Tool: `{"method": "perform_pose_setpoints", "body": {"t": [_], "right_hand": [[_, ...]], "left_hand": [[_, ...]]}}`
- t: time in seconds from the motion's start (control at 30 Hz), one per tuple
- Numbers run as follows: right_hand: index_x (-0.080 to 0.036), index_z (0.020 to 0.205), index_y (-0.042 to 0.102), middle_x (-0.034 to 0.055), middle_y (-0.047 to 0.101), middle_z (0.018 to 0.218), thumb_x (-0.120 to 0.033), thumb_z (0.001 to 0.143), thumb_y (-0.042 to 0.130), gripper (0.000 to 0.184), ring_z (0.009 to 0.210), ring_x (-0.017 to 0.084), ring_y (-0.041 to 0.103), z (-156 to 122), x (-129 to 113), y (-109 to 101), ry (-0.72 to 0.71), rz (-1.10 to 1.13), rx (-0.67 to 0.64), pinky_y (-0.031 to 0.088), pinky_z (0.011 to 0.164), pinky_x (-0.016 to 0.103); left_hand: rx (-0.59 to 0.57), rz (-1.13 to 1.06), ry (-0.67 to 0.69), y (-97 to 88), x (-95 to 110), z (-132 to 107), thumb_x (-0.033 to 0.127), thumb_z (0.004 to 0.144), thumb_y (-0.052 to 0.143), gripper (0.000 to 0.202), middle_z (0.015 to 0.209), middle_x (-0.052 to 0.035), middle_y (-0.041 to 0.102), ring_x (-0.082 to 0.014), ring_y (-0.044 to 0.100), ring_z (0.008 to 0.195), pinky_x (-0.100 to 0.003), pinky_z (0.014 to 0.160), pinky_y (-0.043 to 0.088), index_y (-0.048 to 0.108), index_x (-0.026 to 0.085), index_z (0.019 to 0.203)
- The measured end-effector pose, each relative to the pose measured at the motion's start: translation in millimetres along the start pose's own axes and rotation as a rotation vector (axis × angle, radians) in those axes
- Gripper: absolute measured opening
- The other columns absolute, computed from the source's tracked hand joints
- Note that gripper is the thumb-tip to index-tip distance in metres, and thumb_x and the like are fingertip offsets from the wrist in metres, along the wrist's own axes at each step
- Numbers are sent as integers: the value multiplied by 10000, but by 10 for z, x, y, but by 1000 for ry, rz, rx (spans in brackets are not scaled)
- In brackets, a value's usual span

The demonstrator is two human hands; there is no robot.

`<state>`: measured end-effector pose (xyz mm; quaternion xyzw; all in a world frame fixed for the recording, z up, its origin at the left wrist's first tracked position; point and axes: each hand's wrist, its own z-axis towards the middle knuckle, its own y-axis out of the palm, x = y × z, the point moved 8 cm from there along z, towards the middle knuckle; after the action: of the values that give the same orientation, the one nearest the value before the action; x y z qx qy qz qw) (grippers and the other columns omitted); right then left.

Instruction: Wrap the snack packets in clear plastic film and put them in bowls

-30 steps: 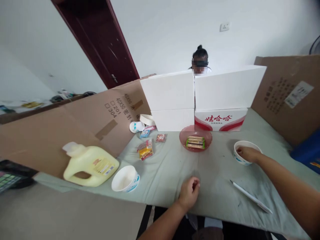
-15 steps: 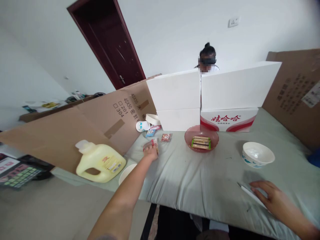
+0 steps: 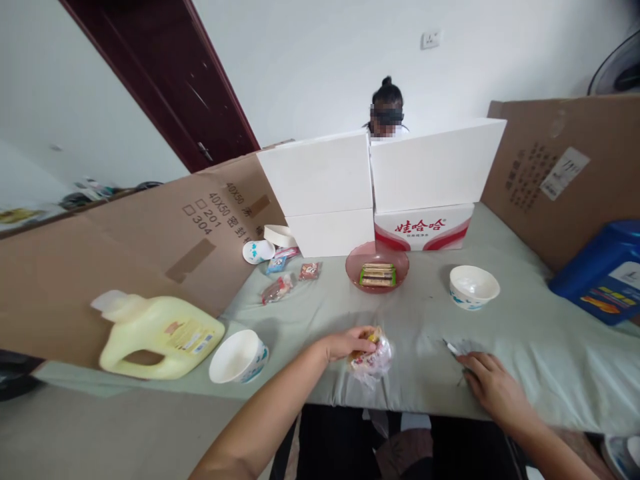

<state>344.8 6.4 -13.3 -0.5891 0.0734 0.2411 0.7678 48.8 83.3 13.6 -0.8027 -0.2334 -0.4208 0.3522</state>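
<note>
My left hand point(image 3: 357, 343) is closed around a snack in a clear, crinkled plastic wrapper point(image 3: 373, 360), above the table's near middle. A white pen point(image 3: 451, 347) lies at the front right, its dark tip sticking out past the fingertips of my right hand point(image 3: 493, 383). Those fingers are bent over the pen and cover most of it. Beyond my left hand lie a reddish wrapped snack point(image 3: 277, 289), a small brown packet point(image 3: 310, 271) and a blue packet point(image 3: 276, 265). A pink translucent bowl point(image 3: 353, 273) farther back holds several stick-shaped packs point(image 3: 377, 275).
White paper bowls stand left point(image 3: 235, 360) and right point(image 3: 474, 287). A yellow jug point(image 3: 165, 337) lies at the left, a blue bottle point(image 3: 603, 273) leans at the right. A paper cup point(image 3: 259, 251) lies tipped. White boxes point(image 3: 320, 177) and cardboard point(image 3: 125, 247) wall the table; a person sits behind.
My left hand has come back from the packets toward me, carrying the wrapped snack. My right hand has moved in over the pen. The view has turned right.
</note>
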Motion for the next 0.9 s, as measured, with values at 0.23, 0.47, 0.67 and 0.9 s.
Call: {"method": "perform_pose_setpoints", "body": {"t": [0.23,0.47,0.67,0.9], "right_hand": [[-232,1152,606,84,640,1069,-119,879,357,386,995,203,608,95,-598,-101,-108,198,-48,513,863,360],[-222,1225,565,87,606,1079,-30,845,339,482,951,189,607,258,-937,125,-152,206,-146,502,849,343],[-225,1226,567,76,607,1042,-27,846,342,485,936,180,605,315,-911,235,-105,178,-149,498,849,330],[-235,1223,561,75,606,1062,-33,829,353,489,943,185,609,294,-901,266,-85,206,-122,509,841,330]], "left_hand": [[-155,-122,-82,280,150,398,506,590,777,383,583,31,573,-93,488,496,-213,505,390,666,158,703],[266,140,-68,-88,195,595,525,688,704,366,661,-12,630,-180,576,679,-272,655,440,664,163,711],[764,194,-55,-276,-1,-17,464,909,420,379,1023,-129,611,-248,582,993,-385,897,424,552,147,1071],[783,-274,165,185,-223,-434,530,849,524,444,829,-24,606,-168,626,663,-300,619,514,447,184,1117]]}}
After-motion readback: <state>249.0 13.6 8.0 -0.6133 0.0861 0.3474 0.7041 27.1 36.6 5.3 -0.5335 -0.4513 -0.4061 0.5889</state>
